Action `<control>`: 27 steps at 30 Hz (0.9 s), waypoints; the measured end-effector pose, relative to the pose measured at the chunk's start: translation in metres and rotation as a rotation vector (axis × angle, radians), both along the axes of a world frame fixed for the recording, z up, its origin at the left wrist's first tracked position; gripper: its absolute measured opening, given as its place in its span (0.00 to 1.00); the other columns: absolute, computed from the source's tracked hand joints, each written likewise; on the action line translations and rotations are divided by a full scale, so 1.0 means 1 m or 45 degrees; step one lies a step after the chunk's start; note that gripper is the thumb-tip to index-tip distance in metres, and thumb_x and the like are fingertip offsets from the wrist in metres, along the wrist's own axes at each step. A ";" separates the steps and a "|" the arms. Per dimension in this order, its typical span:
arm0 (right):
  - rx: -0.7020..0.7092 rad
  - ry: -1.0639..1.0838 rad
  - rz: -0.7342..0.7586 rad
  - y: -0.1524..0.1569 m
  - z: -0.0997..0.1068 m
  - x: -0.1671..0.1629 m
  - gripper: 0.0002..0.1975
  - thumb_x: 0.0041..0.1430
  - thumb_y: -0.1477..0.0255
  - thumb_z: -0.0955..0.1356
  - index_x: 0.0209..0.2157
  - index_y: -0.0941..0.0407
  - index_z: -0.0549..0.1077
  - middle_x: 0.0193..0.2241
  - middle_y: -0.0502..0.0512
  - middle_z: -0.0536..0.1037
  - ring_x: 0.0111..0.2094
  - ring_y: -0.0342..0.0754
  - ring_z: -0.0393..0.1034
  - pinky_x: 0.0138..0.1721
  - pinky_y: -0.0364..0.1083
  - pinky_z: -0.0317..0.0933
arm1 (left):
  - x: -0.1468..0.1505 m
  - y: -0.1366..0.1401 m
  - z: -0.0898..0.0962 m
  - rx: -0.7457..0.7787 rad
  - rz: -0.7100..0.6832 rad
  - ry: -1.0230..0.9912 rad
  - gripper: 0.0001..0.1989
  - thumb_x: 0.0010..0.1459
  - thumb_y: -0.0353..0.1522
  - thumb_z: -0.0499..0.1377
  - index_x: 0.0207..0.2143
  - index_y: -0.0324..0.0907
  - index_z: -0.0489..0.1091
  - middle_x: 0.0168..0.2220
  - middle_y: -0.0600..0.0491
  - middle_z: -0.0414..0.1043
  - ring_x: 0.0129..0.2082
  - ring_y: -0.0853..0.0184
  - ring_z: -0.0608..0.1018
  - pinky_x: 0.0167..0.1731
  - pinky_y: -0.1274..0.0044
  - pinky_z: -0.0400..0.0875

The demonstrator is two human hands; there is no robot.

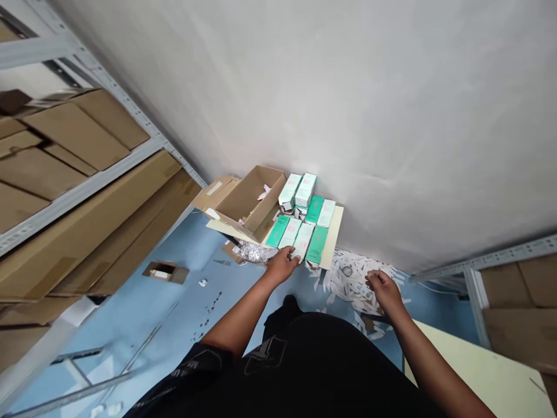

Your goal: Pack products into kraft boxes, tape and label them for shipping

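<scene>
One white box, long axis toward the wall; left hand at its near end, grip unclear.

On the left of the frame we see a metal rack stacked with brown cartons. A pale wall fills the upper middle. Left of centre, a small open box lies on the blue floor, and right of centre we find white scraps strewn. At lower right we see a cream tabletop, and, at the right edge, a second rack with more cardboard boxes.
</scene>
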State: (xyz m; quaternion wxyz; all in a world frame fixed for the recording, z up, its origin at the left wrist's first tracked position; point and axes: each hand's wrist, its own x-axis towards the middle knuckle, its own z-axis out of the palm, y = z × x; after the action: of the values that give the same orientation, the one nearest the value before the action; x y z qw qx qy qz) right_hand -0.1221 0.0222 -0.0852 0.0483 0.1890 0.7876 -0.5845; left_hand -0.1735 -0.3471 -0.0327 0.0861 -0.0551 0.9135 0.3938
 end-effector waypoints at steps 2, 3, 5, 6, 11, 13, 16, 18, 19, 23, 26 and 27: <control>-0.023 -0.043 0.076 -0.016 -0.002 -0.018 0.19 0.56 0.53 0.68 0.38 0.53 0.78 0.36 0.55 0.83 0.39 0.56 0.81 0.40 0.49 0.70 | -0.011 -0.018 -0.001 -0.115 0.023 0.026 0.22 0.63 0.39 0.62 0.57 0.41 0.70 0.56 0.42 0.75 0.53 0.56 0.79 0.54 0.67 0.72; -0.026 -0.066 0.104 -0.024 -0.004 -0.026 0.19 0.56 0.53 0.68 0.38 0.53 0.78 0.36 0.56 0.83 0.39 0.56 0.81 0.40 0.49 0.69 | -0.020 -0.026 -0.002 -0.180 0.023 0.061 0.25 0.62 0.39 0.62 0.60 0.40 0.69 0.58 0.41 0.73 0.56 0.54 0.77 0.56 0.66 0.71; 0.012 -0.084 0.131 -0.042 -0.006 -0.042 0.19 0.56 0.53 0.68 0.38 0.54 0.78 0.36 0.56 0.83 0.40 0.57 0.80 0.40 0.49 0.68 | -0.046 -0.040 -0.001 -0.308 0.010 0.158 0.32 0.61 0.38 0.64 0.65 0.38 0.64 0.63 0.38 0.68 0.63 0.51 0.72 0.61 0.65 0.66; 0.025 -0.090 0.139 -0.052 -0.006 -0.049 0.19 0.56 0.53 0.68 0.38 0.54 0.78 0.36 0.56 0.83 0.40 0.57 0.80 0.40 0.49 0.68 | -0.063 -0.046 -0.001 -0.365 0.003 0.211 0.35 0.61 0.38 0.64 0.67 0.38 0.61 0.65 0.37 0.66 0.65 0.49 0.69 0.63 0.64 0.64; 0.125 -0.065 0.153 -0.108 0.005 -0.075 0.20 0.58 0.51 0.67 0.38 0.54 0.77 0.35 0.55 0.82 0.39 0.57 0.78 0.41 0.50 0.68 | -0.168 -0.065 0.007 -0.546 -0.011 0.375 0.41 0.61 0.41 0.64 0.71 0.37 0.55 0.71 0.34 0.55 0.69 0.43 0.61 0.65 0.59 0.59; 0.205 -0.014 0.127 -0.128 0.013 -0.079 0.20 0.58 0.51 0.67 0.37 0.53 0.78 0.34 0.55 0.82 0.38 0.57 0.77 0.42 0.50 0.67 | -0.207 -0.064 0.011 -0.585 -0.076 0.406 0.41 0.61 0.43 0.64 0.71 0.36 0.55 0.72 0.33 0.53 0.70 0.41 0.59 0.66 0.57 0.57; 0.294 0.003 0.087 -0.145 0.023 -0.075 0.19 0.59 0.51 0.67 0.36 0.53 0.77 0.33 0.54 0.81 0.37 0.56 0.75 0.41 0.50 0.65 | -0.255 -0.050 0.016 -0.605 -0.306 0.487 0.37 0.63 0.45 0.61 0.69 0.39 0.58 0.71 0.35 0.55 0.69 0.42 0.58 0.66 0.57 0.53; 0.318 -0.018 0.061 -0.147 0.025 -0.066 0.19 0.59 0.51 0.67 0.35 0.53 0.77 0.32 0.54 0.80 0.37 0.55 0.74 0.41 0.50 0.65 | -0.278 -0.032 0.018 -0.619 -0.455 0.469 0.36 0.65 0.47 0.58 0.69 0.39 0.58 0.68 0.35 0.61 0.66 0.43 0.62 0.65 0.57 0.54; 0.327 -0.031 0.035 -0.146 0.025 -0.059 0.19 0.59 0.51 0.67 0.34 0.53 0.77 0.31 0.54 0.80 0.37 0.56 0.74 0.41 0.50 0.65 | -0.287 -0.022 0.018 -0.639 -0.493 0.417 0.37 0.66 0.48 0.57 0.70 0.38 0.58 0.66 0.34 0.63 0.64 0.43 0.64 0.64 0.56 0.55; 0.331 -0.098 -0.092 -0.131 0.019 -0.031 0.20 0.57 0.50 0.67 0.34 0.53 0.78 0.31 0.54 0.80 0.37 0.57 0.75 0.42 0.51 0.66 | -0.310 0.013 0.011 -0.775 -0.445 0.166 0.43 0.63 0.50 0.59 0.71 0.33 0.54 0.66 0.27 0.60 0.62 0.39 0.66 0.59 0.55 0.60; 0.332 -0.108 -0.151 -0.120 0.016 -0.015 0.20 0.56 0.51 0.67 0.34 0.53 0.78 0.33 0.55 0.81 0.38 0.57 0.76 0.43 0.51 0.66 | -0.317 0.027 0.003 -0.834 -0.371 0.038 0.46 0.61 0.45 0.61 0.73 0.32 0.49 0.71 0.25 0.49 0.62 0.37 0.67 0.57 0.56 0.63; 0.331 -0.103 -0.167 -0.117 0.016 -0.010 0.20 0.57 0.51 0.67 0.34 0.53 0.78 0.33 0.55 0.81 0.38 0.57 0.76 0.44 0.51 0.66 | -0.318 0.029 0.001 -0.835 -0.348 -0.003 0.47 0.61 0.44 0.61 0.74 0.33 0.47 0.73 0.24 0.45 0.62 0.36 0.68 0.56 0.56 0.64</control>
State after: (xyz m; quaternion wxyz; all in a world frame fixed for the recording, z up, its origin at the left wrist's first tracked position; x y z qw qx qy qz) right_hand -0.1323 -0.0946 -0.0693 0.0166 0.2681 0.8400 -0.4715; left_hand -0.4914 -0.3180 -0.0313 0.1167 0.0424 0.9902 0.0645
